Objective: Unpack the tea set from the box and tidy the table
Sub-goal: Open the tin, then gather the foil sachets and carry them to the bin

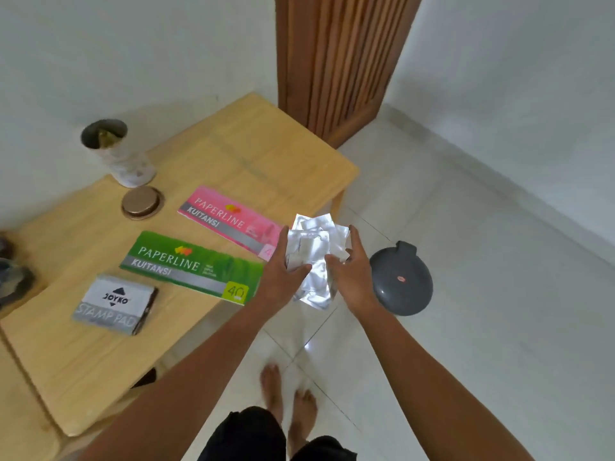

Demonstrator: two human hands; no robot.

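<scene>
- Dark things (13, 274) at the far-left edge are cut off and too blurred to name.
- The wooden surface (100, 361) fills the left half, its right edge running diagonally toward the wall.
- A grey stamp pad box (114, 304) lies near the surface's near-left part, lettering facing up.
- Far left, close to the wall, a tall tin (116, 154) stands open with something yellowish inside.
- Its round lid (141, 203) lies flat just near of the tin, apart from it.
- A green pad (189, 267) lies flat just right of the stamp pad box, reaching the surface's right edge.
- A pink pad (229, 221) lies beyond the green pad, parallel to it and close beside it.
- The left hand (283, 271) has its grip pinched on the left edge of the foil packets (312, 257), thumb on top.
- The packets form a loose silver stack held in the air off the surface's right edge, over the tiled floor (482, 294).
- The right hand (352, 271) touches the stack's right side, its grip half spread with fingers extended; thumb rests on the foil.
- Bare feet (286, 397) stand on the floor below the arms.
- A wooden slatted door (339, 61) stands at the far wall.
- A round grey lidded bin (401, 281) sits on the floor right of the hands.
</scene>
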